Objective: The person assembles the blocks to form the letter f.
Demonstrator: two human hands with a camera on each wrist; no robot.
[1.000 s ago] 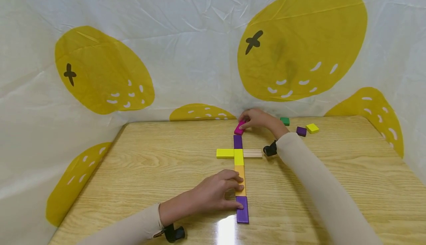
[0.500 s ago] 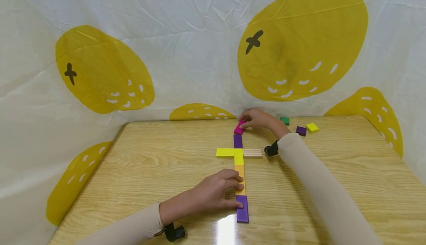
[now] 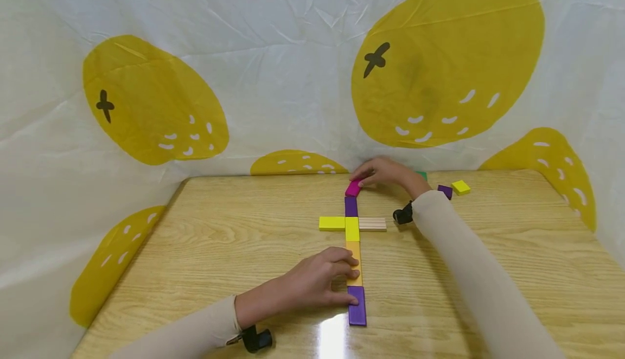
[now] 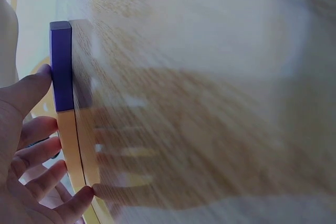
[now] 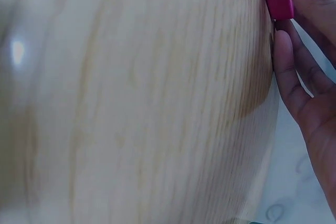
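A pink block (image 3: 352, 188) lies slanted at the far end of a line of flat blocks, and my right hand (image 3: 383, 173) pinches it between thumb and fingers. Just nearer is a short purple block (image 3: 350, 206), then a yellow block (image 3: 352, 229). Another yellow block (image 3: 332, 223) and a pale wooden block (image 3: 372, 224) stick out to either side of that one. My left hand (image 3: 314, 279) rests spread along the line's near part. Its thumb touches the long purple block (image 4: 62, 66), and its fingertips touch the orange blocks (image 4: 72, 137).
To the right at the back lie a small purple block (image 3: 445, 191), a yellow block (image 3: 461, 187) and a green block (image 3: 422, 175), partly hidden by my right arm. A white curtain (image 3: 273, 93) with yellow fruit shapes hangs along the table's (image 3: 234, 229) back edge.
My right wrist and forearm have shifted slightly right, covering more of the green and small purple blocks. The pink block has turned a little in the fingers. My left hand keeps its place.
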